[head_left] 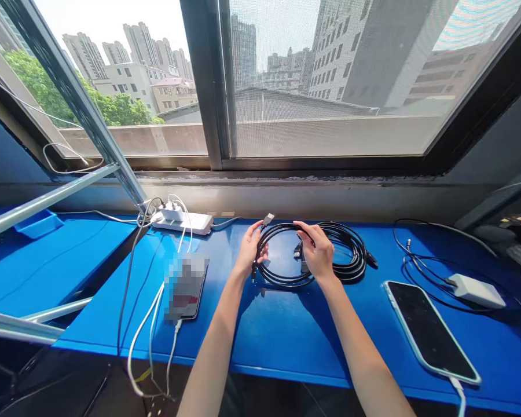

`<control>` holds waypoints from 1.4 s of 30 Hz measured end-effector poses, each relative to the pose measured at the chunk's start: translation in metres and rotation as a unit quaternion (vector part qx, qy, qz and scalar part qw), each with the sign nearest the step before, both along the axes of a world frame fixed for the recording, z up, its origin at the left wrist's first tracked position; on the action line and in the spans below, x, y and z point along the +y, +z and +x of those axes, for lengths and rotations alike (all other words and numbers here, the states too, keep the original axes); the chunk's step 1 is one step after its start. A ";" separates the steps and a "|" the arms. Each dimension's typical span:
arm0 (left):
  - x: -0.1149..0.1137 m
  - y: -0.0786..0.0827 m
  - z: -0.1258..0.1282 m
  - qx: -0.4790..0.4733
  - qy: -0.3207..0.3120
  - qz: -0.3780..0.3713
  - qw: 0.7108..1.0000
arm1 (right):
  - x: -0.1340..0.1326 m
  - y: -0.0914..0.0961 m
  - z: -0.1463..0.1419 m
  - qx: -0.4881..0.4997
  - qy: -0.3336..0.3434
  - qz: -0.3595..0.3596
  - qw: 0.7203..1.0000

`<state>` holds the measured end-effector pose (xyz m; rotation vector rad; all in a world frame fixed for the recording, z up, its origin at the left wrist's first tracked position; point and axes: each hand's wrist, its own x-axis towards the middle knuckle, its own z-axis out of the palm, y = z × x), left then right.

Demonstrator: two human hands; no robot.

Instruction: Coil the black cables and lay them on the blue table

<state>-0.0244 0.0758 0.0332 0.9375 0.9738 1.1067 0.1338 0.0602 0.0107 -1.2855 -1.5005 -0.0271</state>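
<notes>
A black USB cable (282,284), wound in a loose coil, is held between my two hands just over the blue tabletop. My left hand (249,250) is closed round the coil's left side, and a silver USB plug (268,219) sticks up past its fingertips. My right hand (316,250) pinches the top right of the same coil between thumb and fingers. Behind and beside that hand lies a second, thicker black cable coil (351,255) on the table. A dark connector (298,252) shows inside the held loop; which cable it belongs to is unclear.
On the left, a phone (191,289), partly blurred, lies by a white power strip (200,222) with cables. To the right are a white-edged phone (432,330) and a white adapter (477,291) with black cords. A metal frame (82,110) stands left, before the window.
</notes>
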 end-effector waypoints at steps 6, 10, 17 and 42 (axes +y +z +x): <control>0.002 -0.002 0.001 0.049 0.007 0.021 0.999 | -0.002 0.003 -0.004 0.013 0.018 0.006 1.000; 0.003 -0.004 0.002 0.066 0.029 0.055 0.996 | -0.002 0.004 -0.006 0.021 0.024 0.006 0.999; -0.002 -0.009 0.005 0.117 0.050 0.154 0.980 | 0.001 0.002 -0.005 0.043 0.027 0.001 0.999; 0.001 0.000 0.000 0.145 -0.031 0.100 0.984 | 0.003 0.006 -0.003 0.036 0.027 -0.075 0.996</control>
